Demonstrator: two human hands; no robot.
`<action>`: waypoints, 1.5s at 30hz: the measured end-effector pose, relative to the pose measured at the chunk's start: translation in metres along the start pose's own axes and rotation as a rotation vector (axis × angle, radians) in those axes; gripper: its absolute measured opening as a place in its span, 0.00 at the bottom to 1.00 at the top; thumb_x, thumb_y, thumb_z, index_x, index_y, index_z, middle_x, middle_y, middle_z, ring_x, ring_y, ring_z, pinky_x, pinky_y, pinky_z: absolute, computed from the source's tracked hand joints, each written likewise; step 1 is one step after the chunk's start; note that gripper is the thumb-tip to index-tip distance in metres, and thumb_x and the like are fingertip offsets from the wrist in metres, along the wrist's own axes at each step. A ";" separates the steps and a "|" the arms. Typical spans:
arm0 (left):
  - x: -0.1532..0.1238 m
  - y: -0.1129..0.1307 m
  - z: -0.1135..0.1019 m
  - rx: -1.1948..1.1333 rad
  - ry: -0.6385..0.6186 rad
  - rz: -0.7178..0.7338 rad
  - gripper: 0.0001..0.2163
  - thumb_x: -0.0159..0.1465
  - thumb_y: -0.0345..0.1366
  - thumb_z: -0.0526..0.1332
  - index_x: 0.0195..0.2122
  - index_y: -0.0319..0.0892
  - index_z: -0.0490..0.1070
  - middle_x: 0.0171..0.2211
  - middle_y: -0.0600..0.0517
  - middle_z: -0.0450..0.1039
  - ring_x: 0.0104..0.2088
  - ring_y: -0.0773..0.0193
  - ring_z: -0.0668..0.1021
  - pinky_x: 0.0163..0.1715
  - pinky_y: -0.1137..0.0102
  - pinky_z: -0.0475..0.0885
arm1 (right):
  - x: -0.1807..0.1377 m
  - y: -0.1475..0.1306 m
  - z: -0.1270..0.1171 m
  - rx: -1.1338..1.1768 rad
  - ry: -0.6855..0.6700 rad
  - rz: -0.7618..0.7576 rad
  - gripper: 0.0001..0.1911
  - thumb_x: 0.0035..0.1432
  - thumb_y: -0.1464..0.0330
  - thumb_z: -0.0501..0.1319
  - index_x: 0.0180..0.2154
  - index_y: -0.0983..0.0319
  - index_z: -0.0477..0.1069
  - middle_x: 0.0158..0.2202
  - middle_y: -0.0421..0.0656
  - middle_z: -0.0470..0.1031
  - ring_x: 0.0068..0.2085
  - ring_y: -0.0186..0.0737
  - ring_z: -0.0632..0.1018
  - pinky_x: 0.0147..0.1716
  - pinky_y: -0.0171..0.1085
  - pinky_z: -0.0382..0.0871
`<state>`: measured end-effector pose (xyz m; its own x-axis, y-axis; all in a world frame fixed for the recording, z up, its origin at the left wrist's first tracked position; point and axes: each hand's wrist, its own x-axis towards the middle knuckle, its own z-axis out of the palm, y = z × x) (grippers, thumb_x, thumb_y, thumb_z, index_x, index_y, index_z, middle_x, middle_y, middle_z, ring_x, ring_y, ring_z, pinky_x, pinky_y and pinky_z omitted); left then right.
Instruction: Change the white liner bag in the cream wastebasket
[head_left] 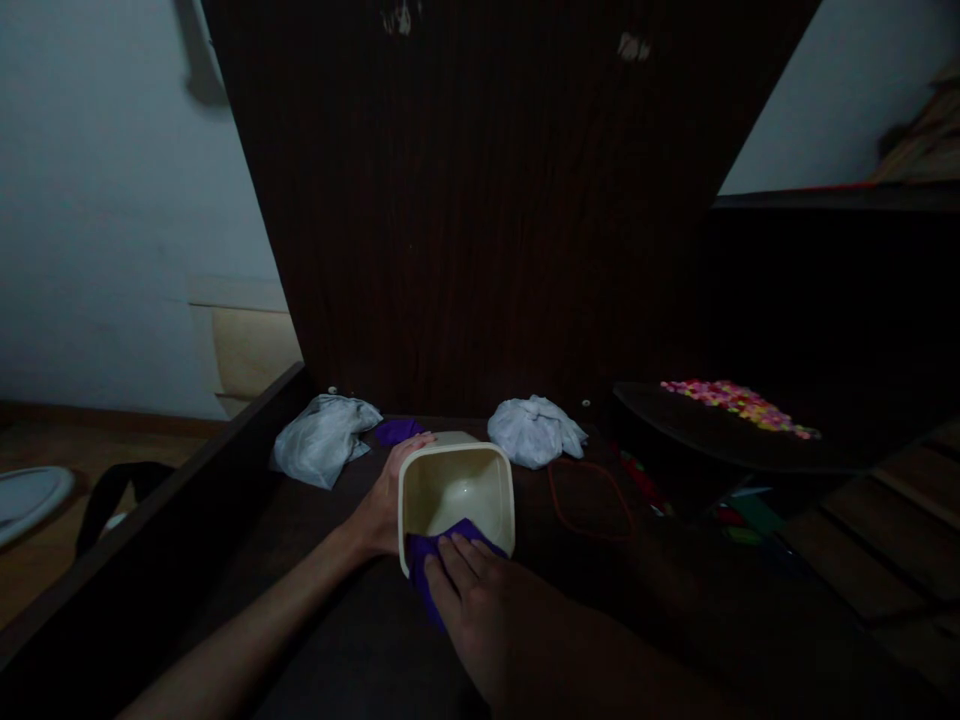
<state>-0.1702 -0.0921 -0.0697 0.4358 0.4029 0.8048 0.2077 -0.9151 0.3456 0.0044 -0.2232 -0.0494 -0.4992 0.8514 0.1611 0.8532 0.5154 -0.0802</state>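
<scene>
Cream-coloured plastic container [457,490] is above the dark wooden surface [322,600], tilted so that its squarish open mouth faces toward the person. The left hand [386,500] has its fingers clamped on the container's left side, with some fingertips reaching its upper edge. The right hand [480,605] lies over a purple cloth [421,568] at the lower rim, and its fingers are near each other and go a little inside the mouth. I cannot tell if they pinch the cloth or only press on it.

Behind the left hand, there is a second purple piece [396,431], near a whitish plastic bag [324,440]. To the right of the container, a bunched plastic bag [531,435] stands near a reddish cord loop [555,497]. Farther right, many small pink and yellow pieces [739,405] lie on a dark shelf [690,432].
</scene>
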 end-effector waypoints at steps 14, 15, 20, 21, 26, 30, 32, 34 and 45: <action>0.012 0.013 0.000 0.054 0.000 0.127 0.54 0.51 0.53 0.73 0.72 0.47 0.44 0.63 0.34 0.63 0.62 0.34 0.70 0.60 0.37 0.66 | 0.050 0.020 -0.048 -0.008 -0.297 0.132 0.24 0.58 0.65 0.66 0.53 0.73 0.76 0.53 0.66 0.77 0.55 0.64 0.78 0.54 0.53 0.73; 0.012 0.013 0.000 0.064 0.000 0.128 0.54 0.52 0.53 0.74 0.72 0.46 0.44 0.63 0.34 0.63 0.62 0.34 0.70 0.60 0.37 0.66 | 0.056 0.020 -0.058 0.019 -0.378 0.027 0.31 0.52 0.59 0.71 0.52 0.73 0.77 0.52 0.66 0.78 0.54 0.64 0.79 0.54 0.53 0.73; 0.011 0.014 0.001 0.081 0.001 0.124 0.50 0.54 0.48 0.73 0.72 0.44 0.45 0.62 0.33 0.63 0.63 0.36 0.69 0.61 0.38 0.65 | 0.084 0.025 -0.088 0.046 -0.758 -0.100 0.56 0.40 0.37 0.68 0.58 0.74 0.73 0.56 0.64 0.75 0.56 0.65 0.77 0.55 0.53 0.72; 0.010 0.014 0.002 0.074 0.011 0.130 0.50 0.55 0.49 0.72 0.72 0.43 0.45 0.62 0.33 0.63 0.63 0.36 0.69 0.61 0.39 0.65 | 0.088 0.026 -0.089 0.066 -0.795 -0.092 0.59 0.39 0.37 0.68 0.61 0.73 0.69 0.59 0.64 0.72 0.59 0.66 0.75 0.58 0.53 0.70; 0.010 0.013 0.003 0.077 0.023 0.164 0.50 0.57 0.50 0.71 0.72 0.44 0.43 0.62 0.33 0.62 0.63 0.36 0.68 0.61 0.38 0.64 | 0.088 0.025 -0.080 0.108 -0.831 -0.096 0.67 0.38 0.37 0.69 0.67 0.76 0.59 0.68 0.65 0.60 0.66 0.68 0.65 0.65 0.53 0.59; 0.010 0.015 0.003 0.085 0.011 0.170 0.49 0.57 0.50 0.71 0.72 0.43 0.44 0.62 0.32 0.62 0.63 0.36 0.68 0.60 0.37 0.65 | 0.075 0.018 -0.078 0.030 -0.714 -0.143 0.64 0.45 0.39 0.68 0.66 0.81 0.57 0.69 0.69 0.54 0.69 0.71 0.58 0.68 0.53 0.53; 0.009 0.015 0.003 0.091 0.016 0.175 0.48 0.58 0.49 0.70 0.72 0.43 0.44 0.62 0.33 0.63 0.63 0.37 0.69 0.60 0.38 0.66 | 0.070 0.015 -0.077 0.031 -0.679 -0.194 0.61 0.48 0.40 0.67 0.65 0.82 0.58 0.69 0.70 0.54 0.70 0.70 0.57 0.69 0.52 0.51; 0.009 0.015 0.003 0.101 0.029 0.174 0.46 0.59 0.47 0.70 0.72 0.44 0.44 0.62 0.34 0.63 0.62 0.38 0.69 0.61 0.38 0.65 | 0.066 0.014 -0.076 0.054 -0.631 -0.242 0.60 0.51 0.40 0.65 0.66 0.82 0.57 0.69 0.71 0.54 0.70 0.70 0.56 0.69 0.53 0.52; 0.010 0.013 0.002 0.078 0.063 0.151 0.44 0.60 0.46 0.69 0.72 0.46 0.45 0.61 0.34 0.64 0.61 0.37 0.71 0.58 0.38 0.69 | 0.029 0.014 -0.021 0.058 -0.149 -0.198 0.25 0.67 0.72 0.58 0.61 0.78 0.65 0.62 0.64 0.69 0.63 0.55 0.72 0.64 0.48 0.65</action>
<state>-0.1613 -0.0998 -0.0583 0.4121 0.2571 0.8741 0.2120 -0.9601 0.1824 0.0051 -0.1937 -0.0252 -0.6760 0.7362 0.0324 0.7287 0.6744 -0.1190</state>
